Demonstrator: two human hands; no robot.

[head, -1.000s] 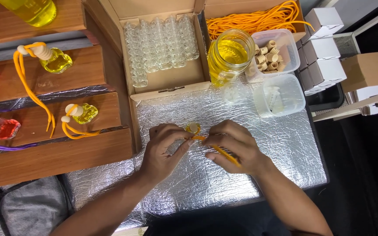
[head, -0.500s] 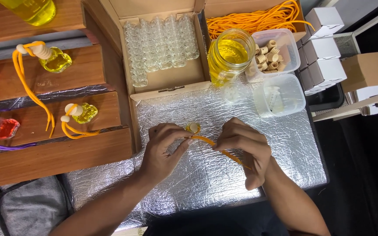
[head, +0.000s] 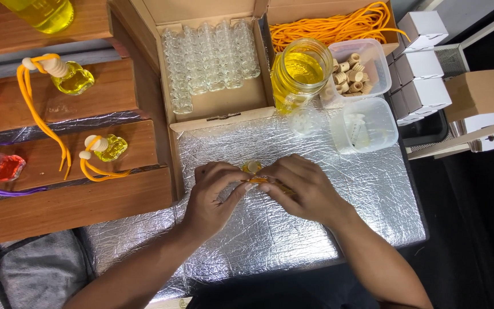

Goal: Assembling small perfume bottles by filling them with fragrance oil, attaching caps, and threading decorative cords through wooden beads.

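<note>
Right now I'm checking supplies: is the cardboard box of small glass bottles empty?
No, the cardboard box holds rows of small clear glass bottles filling its upper part.

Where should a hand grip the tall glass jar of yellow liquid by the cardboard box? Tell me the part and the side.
Grip the tall glass jar of yellow liquid around its round side wall below the open rim, coming from the near side over the silver foil-covered table. The cardboard box of small glass bottles flanks one side and the clear tub of wooden caps the other.
</note>
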